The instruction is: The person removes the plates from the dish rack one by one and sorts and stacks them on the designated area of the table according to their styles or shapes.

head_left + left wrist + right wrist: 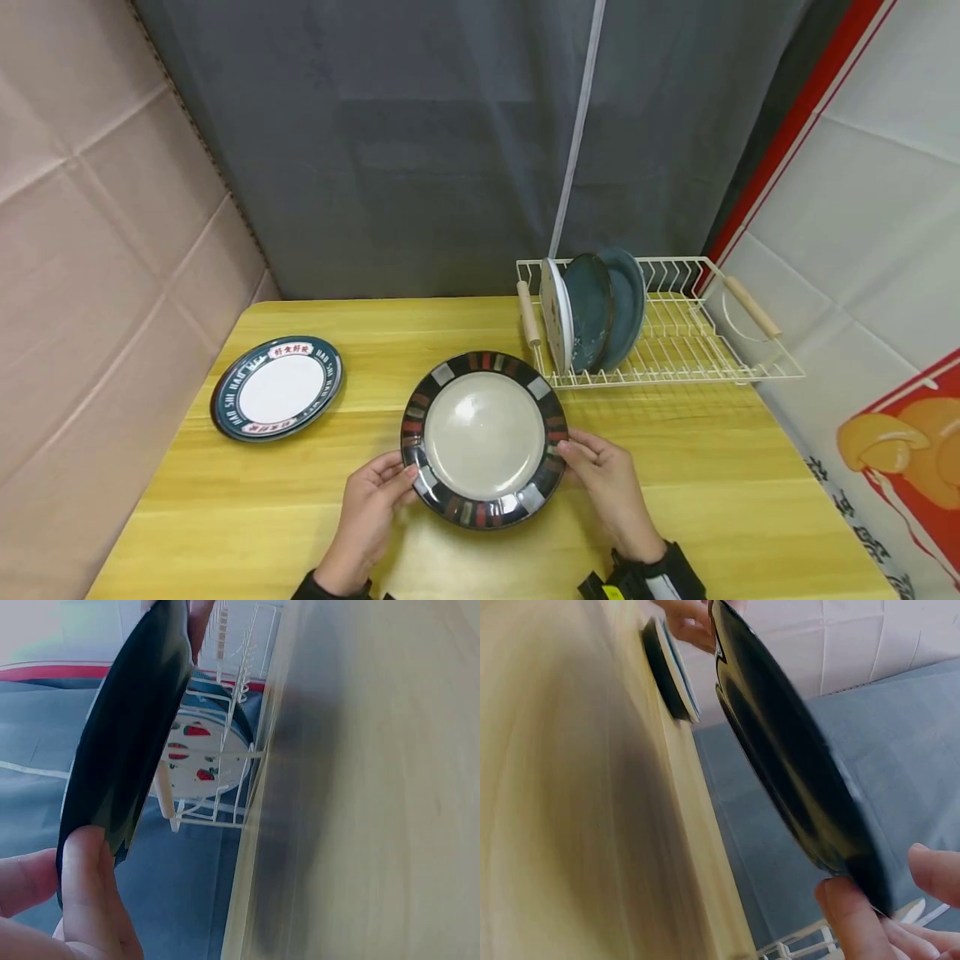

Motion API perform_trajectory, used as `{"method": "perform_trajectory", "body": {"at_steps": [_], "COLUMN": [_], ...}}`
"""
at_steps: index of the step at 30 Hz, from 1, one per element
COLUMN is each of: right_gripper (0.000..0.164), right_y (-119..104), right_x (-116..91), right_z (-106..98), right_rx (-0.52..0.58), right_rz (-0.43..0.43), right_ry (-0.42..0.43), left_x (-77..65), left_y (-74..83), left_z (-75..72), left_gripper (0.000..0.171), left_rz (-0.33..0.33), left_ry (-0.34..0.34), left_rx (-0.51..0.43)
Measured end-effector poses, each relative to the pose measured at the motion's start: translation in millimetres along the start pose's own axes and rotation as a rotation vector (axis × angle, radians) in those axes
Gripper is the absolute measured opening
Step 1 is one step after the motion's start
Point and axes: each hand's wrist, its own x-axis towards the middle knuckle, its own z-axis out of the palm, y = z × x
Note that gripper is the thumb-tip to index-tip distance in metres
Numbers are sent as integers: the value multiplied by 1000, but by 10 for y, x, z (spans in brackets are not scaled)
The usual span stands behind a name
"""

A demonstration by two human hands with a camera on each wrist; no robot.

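A round plate (483,435) with a cream centre and a dark rim of black, grey and red blocks is held up off the table by both hands. My left hand (375,508) pinches its lower left rim, thumb on top. On the opposite side my right hand (603,483) grips the right rim between thumb and fingers. Both wrist views show the plate's dark underside (127,727) tilted over the tabletop, its shadow falling on the wood. To the left lies a blue-rimmed white plate (281,390) with lettering, on what looks like a small stack.
A cream wire dish rack (682,333) with wooden handles stands at the back right. Upright in its left end are a white plate (557,317) and dark blue-green plates (622,308). A grey curtain (420,150) closes the back; the wooden table (360,333) has cloth walls either side.
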Motion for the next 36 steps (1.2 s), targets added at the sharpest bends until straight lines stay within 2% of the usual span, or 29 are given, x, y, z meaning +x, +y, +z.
{"method": "perform_trajectory", "body": {"at_steps": [4, 8, 13, 19, 26, 30, 36], "right_gripper": [41, 40, 41, 37, 37, 38, 37], "right_y": [-27, -28, -2, 43, 47, 34, 33], "right_x": [-10, 0, -12, -30, -48, -68, -92], "right_z": [-104, -180, -201, -215, -225, -229, -255], "right_rx": [36, 69, 81, 92, 103, 100, 90], "right_rz": [-1, -5, -2, -15, -25, -30, -35], "right_ry": [-11, -1, 10, 39, 47, 59, 75], "left_x": [23, 117, 278, 518, 761, 849, 933], "left_y": [25, 76, 103, 48, -35, -68, -108], "left_z": [-51, -84, -112, -101, -29, 0, 50], "left_gripper": [28, 27, 35, 40, 49, 52, 52], "left_rz": [-26, -35, -7, 4, -23, -52, -57], "left_ry": [35, 96, 169, 234, 256, 252, 268], "left_rx": [-57, -116, -117, -113, -137, -132, -129]}}
